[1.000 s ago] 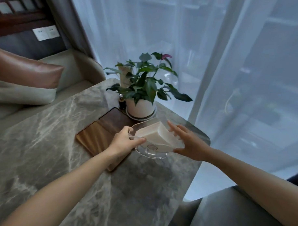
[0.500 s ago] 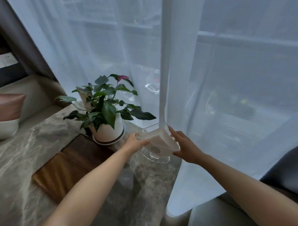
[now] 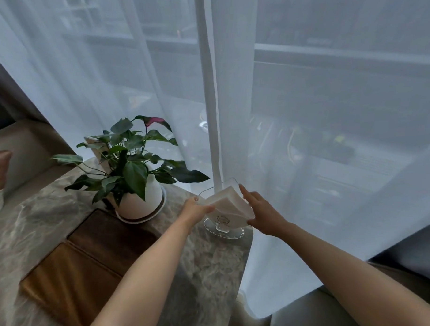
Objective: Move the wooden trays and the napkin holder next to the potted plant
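A clear napkin holder (image 3: pixel 224 212) filled with white napkins stands on its round foot at the table's right corner, right of the potted plant (image 3: pixel 134 175) in its white pot. My left hand (image 3: pixel 195 210) grips its left side and my right hand (image 3: pixel 262 216) presses flat against its right side. Two wooden trays lie side by side in front of the plant: a dark one (image 3: pixel 109 237) nearest the pot and a lighter one (image 3: pixel 67 282) closer to me.
The marble table (image 3: pixel 208 268) ends just right of the holder, at a rounded corner. A sheer white curtain (image 3: pixel 281 136) hangs right behind it. A cushioned seat (image 3: pixel 18 150) is at the far left, and a grey chair (image 3: pixel 312 315) at the bottom right.
My view has swung to the right. Both hands carried the napkin holder right, off the tray's edge to the table corner beside the plant, where its foot now rests.
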Available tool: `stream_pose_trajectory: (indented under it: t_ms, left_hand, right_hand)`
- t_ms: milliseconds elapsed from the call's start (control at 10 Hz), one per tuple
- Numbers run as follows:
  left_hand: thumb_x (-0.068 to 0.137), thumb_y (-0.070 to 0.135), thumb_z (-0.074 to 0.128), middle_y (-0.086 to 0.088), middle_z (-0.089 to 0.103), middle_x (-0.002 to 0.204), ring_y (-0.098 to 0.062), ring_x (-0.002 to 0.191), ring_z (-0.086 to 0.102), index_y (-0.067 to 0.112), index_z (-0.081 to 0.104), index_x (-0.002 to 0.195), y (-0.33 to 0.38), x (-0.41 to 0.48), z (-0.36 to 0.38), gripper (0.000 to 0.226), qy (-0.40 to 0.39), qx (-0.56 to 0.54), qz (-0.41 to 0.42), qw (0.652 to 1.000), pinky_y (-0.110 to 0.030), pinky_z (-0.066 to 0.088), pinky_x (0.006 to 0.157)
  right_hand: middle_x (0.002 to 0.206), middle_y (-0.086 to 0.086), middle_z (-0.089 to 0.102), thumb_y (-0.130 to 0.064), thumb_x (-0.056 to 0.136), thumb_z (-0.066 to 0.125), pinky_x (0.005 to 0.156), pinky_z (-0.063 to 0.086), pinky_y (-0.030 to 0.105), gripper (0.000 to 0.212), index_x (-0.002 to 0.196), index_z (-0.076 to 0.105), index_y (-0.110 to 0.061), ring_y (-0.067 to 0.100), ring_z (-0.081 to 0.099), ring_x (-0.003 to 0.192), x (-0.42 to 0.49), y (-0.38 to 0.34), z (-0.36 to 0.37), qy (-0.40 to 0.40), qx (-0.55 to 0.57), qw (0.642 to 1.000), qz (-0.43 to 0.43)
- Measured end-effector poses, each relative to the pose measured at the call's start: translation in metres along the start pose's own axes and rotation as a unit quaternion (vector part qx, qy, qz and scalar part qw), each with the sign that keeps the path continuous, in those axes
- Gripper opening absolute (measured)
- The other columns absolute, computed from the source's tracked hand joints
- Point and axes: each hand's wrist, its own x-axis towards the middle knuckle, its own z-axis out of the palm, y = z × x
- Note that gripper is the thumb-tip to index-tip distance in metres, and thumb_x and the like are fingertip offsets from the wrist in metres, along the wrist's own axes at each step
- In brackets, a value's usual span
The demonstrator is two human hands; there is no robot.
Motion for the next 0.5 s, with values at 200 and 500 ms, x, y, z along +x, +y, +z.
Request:
stream_pose_trajectory:
  t_ms: [200,500]
  left_hand:
    - [0.082,0.014,0.067,-0.016,0.056,0.125,-0.019,0.097,0.05,0.001,0.044,0.129,-0.002,0.002,0.002,0.054,0.004,-0.01,0.014,1.0,-0.029,0.041,0.083]
    - [0.09,0.032,0.051,-0.013,0.03,0.152,-0.031,0.136,0.032,0.011,0.017,0.146,0.01,-0.009,-0.015,0.069,-0.009,0.123,0.037,0.992,-0.043,0.033,0.111]
  right_hand:
    - [0.141,0.016,0.034,-0.011,0.08,0.065,0.099,0.044,0.04,0.098,0.144,-0.008,-0.023,0.033,0.047,0.119,0.0,-0.001,0.001,-0.013,-0.033,0.999,-0.002]
    - [0.146,0.013,0.031,-0.023,0.08,0.066,0.099,0.043,0.041,0.095,0.145,-0.003,-0.019,0.03,0.042,0.125,-0.005,-0.015,-0.004,0.004,-0.031,0.999,0.019]
